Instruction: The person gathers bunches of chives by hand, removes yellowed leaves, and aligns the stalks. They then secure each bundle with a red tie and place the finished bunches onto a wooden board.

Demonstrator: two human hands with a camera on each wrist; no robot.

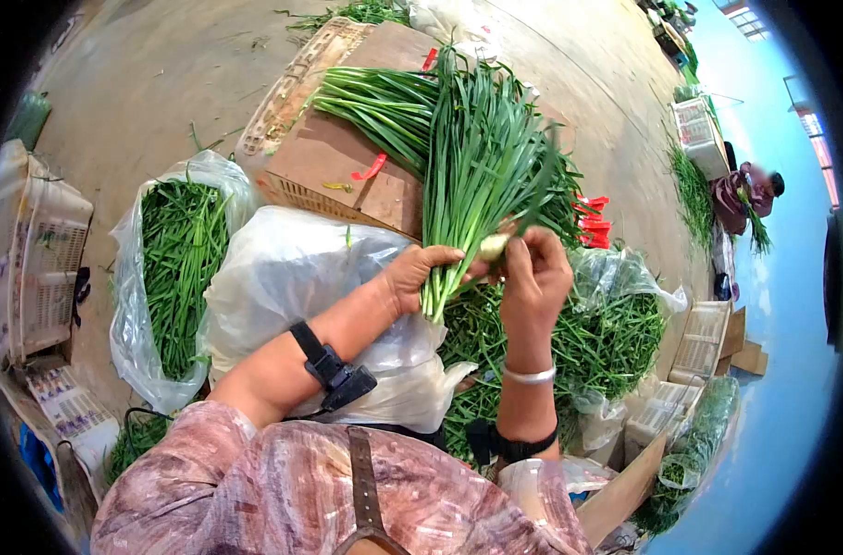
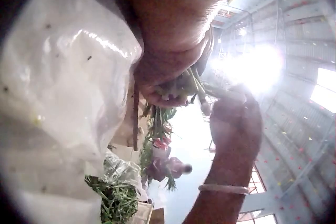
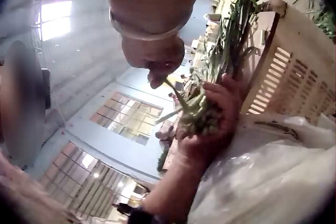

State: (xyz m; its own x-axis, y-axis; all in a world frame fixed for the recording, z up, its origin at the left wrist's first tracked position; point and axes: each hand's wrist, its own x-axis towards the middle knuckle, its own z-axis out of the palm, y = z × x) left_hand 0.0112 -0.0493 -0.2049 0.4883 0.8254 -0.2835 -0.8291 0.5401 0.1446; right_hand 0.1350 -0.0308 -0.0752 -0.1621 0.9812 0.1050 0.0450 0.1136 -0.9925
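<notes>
My left hand point(image 1: 420, 276) grips a thick bunch of long, flat-leaved green stalks point(image 1: 472, 166) near their pale cut ends. The leaves fan out over a brown board point(image 1: 301, 162). Close beside the bunch's lower part, my right hand point(image 1: 538, 270) pinches a single green leafy stalk point(image 3: 178, 95) between thumb and fingers. A pale piece point(image 1: 494, 246) shows at its fingertips in the head view. A second pile of stalks point(image 1: 375, 106) lies crosswise on the board, partly under the held bunch.
The board tops a plastic crate point(image 1: 297, 199). White plastic sheeting point(image 1: 292, 268) covers the space before me. Bags of cut greens stand left point(image 1: 185, 268) and right point(image 1: 616, 342). Red ties point(image 1: 593, 222) hang at the board's right. Another person point(image 1: 745, 194) bends farther off; stacked crates point(image 1: 42, 250) stand left.
</notes>
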